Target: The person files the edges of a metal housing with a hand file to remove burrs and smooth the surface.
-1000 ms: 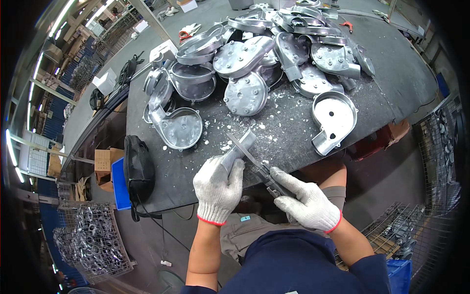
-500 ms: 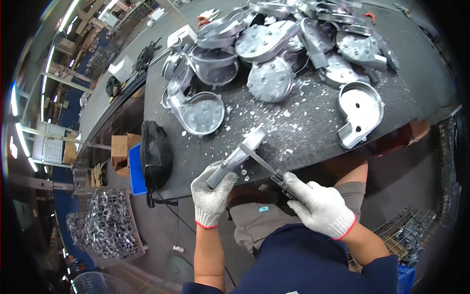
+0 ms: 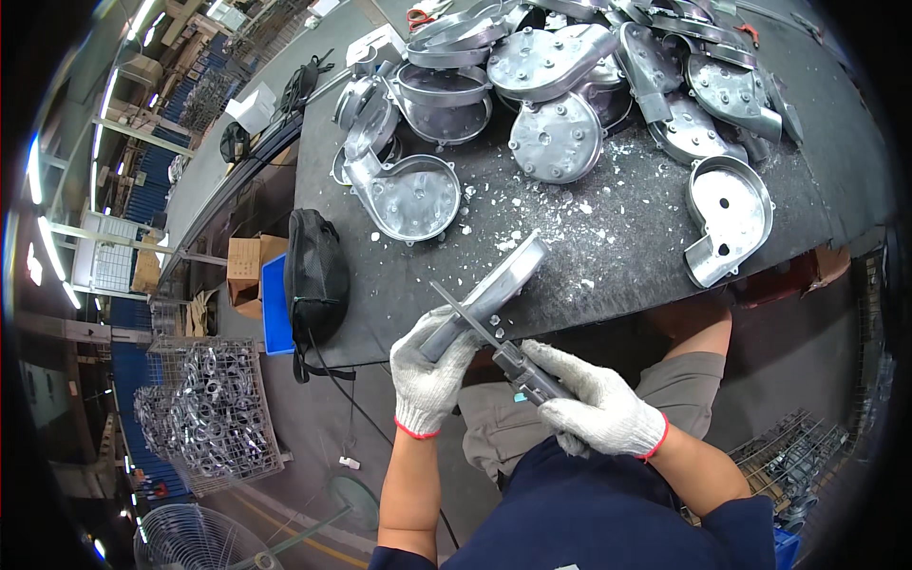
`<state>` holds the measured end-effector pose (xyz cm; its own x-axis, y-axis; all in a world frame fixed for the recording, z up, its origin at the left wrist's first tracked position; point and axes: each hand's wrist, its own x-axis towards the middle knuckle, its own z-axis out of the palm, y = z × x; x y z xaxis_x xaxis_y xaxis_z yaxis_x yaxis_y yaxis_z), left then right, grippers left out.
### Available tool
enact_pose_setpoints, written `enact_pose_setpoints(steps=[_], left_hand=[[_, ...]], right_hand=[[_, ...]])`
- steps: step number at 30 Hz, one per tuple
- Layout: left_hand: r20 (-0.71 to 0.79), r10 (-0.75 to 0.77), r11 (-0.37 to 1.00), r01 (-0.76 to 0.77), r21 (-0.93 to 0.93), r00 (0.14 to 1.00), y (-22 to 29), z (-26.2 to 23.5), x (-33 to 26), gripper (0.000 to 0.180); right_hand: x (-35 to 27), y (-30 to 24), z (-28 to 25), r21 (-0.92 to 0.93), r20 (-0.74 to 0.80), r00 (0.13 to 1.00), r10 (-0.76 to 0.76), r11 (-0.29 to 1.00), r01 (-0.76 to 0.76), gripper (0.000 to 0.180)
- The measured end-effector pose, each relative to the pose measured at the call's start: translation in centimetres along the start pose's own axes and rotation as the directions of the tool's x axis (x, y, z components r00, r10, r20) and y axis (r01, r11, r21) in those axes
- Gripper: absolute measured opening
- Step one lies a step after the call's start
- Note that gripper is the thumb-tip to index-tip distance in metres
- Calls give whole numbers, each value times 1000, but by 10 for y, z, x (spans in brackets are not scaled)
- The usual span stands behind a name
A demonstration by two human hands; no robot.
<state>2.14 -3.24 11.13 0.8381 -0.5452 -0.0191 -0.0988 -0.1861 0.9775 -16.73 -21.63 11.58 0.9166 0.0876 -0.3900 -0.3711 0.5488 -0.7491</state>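
Note:
A silvery cast metal housing (image 3: 511, 274) is tilted on edge at the table's near side, with my gloved left hand (image 3: 426, 375) closed round its narrow neck. In my gloved right hand (image 3: 603, 407) is a file with a dark handle (image 3: 528, 372) and a long flat grey blade (image 3: 463, 311). The blade lies across the housing's edge close to my left fingers; whether it touches is hard to tell. Another snail-shaped housing (image 3: 415, 201) rests open side up beyond my left hand. One with two holes (image 3: 736, 204) lies at the right.
Several more housings (image 3: 551, 62) are heaped at the back of the dark table (image 3: 627, 242), with white chips scattered over it. A black bag (image 3: 316, 275) hangs at the left edge beside a blue bin (image 3: 276, 304). A wire basket of metal parts (image 3: 211, 408) and a fan (image 3: 195, 540) stand lower left.
The file has moved left along the housing, from its middle toward the neck by my left hand. My view has shifted slightly, so the table's contents sit farther right and higher.

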Motion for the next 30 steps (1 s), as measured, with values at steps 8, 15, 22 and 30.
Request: enact_pose_setpoints(steps=[8,15,22,30], left_hand=[[38,-54,995,51,86,998,10,8,1,30],[48,107,968,-115,225,993,17,12,9,22],[-10,109,953,-102,285,994,16,20,8,25],[15,154,953,-152,260,988,17,26,9,25]], right_hand=[[6,10,-2,-672,83,837,-541,589,448,73],[-18,-5,14,-945,-12,881,-473,292,144,64],[-33,-9,14,-989,-31,841,-541,137,51,55],[-28,3,-10,-652,-29,834,-551,642,402,66]])
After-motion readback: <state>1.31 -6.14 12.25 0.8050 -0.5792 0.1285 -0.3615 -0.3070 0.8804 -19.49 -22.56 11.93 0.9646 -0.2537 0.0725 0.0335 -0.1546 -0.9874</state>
